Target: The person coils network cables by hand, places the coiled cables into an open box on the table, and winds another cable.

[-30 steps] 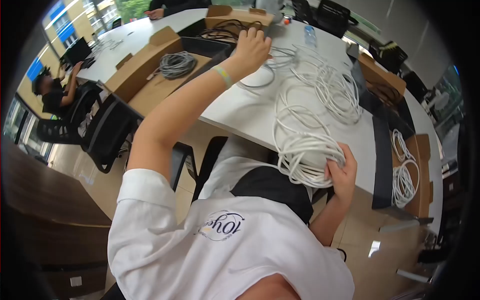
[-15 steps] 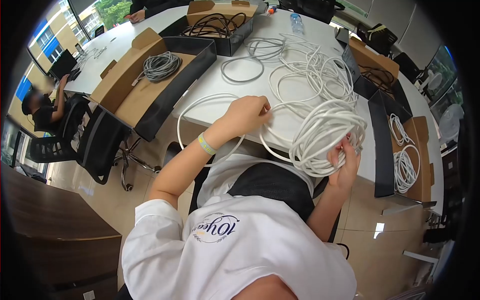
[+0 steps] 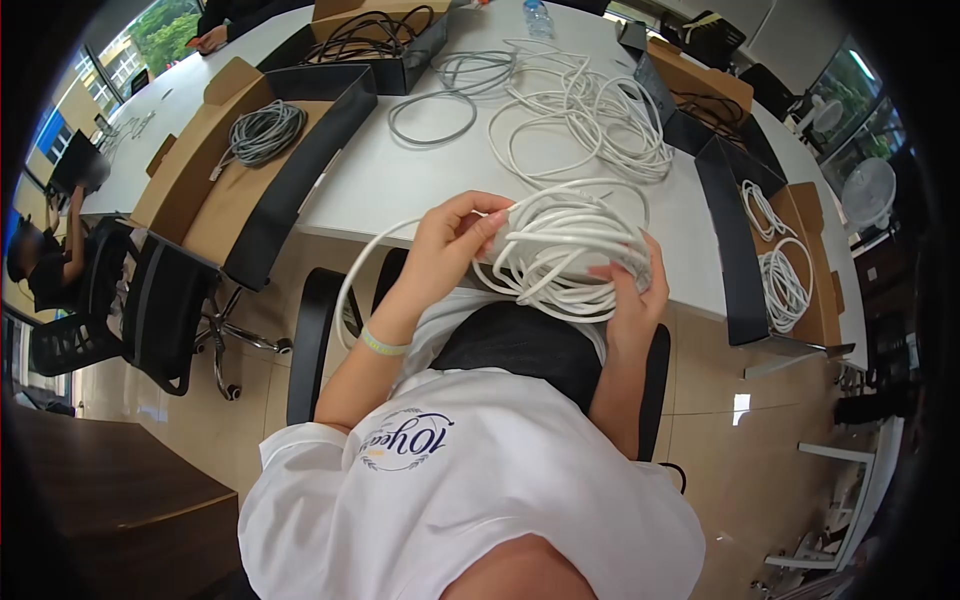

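Observation:
A thick coil of white cable (image 3: 570,250) hangs over my lap at the table's front edge. My right hand (image 3: 637,285) grips its right side, the fingers wrapped round the loops. At the coil's left side my left hand (image 3: 462,235) pinches a strand of the white cable between thumb and fingers. From there a loose loop (image 3: 350,285) hangs down on the left, partly behind the forearm. Beyond the coil, more white cable (image 3: 625,140) lies in tangled loops on the white table (image 3: 350,205), beside a gray cable (image 3: 432,120).
An open box (image 3: 205,215) at left holds a gray coil (image 3: 265,135); a box (image 3: 350,75) behind holds dark cables. At right, another box (image 3: 735,300) holds white coils. A bottle (image 3: 538,20) stands at the back. A seated person (image 3: 45,265) is far left.
My left hand came down from the back of the table to the coil, drawing out a white strand. The coil moved left with my right hand. The view shifted right.

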The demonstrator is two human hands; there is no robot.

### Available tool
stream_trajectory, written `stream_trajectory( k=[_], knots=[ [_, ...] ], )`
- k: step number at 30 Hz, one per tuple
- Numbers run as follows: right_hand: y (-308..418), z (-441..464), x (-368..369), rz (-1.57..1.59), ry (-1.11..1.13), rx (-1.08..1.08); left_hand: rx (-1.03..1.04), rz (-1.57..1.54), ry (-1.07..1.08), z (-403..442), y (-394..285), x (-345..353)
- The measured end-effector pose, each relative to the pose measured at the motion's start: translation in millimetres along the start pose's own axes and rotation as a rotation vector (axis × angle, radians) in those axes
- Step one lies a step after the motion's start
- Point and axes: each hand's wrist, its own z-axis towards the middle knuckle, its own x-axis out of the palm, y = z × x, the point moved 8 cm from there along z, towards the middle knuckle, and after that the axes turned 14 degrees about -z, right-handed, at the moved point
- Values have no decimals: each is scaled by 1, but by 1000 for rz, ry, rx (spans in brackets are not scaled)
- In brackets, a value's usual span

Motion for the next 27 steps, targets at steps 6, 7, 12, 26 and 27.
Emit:
stream_trajectory(
  k=[6, 7, 12, 26, 27],
  knots=[
    [48, -21, -9, -588, -248, -474, 8, -56, 187, -2, -26, 21],
    [46, -21, -8, -595, -253, -470, -28, -74, 237, -5, -30, 25],
    [35, -16, -13, -169, -157, -359, -107, -279, 364, -7, -38, 36],
    [63, -46, -20, -573, -288, -504, -241, -356, 522, -1, -17, 82],
    [60, -49, -24, -586, -296, -525, -288, -313, 545, -2, -16, 84]
  ],
)
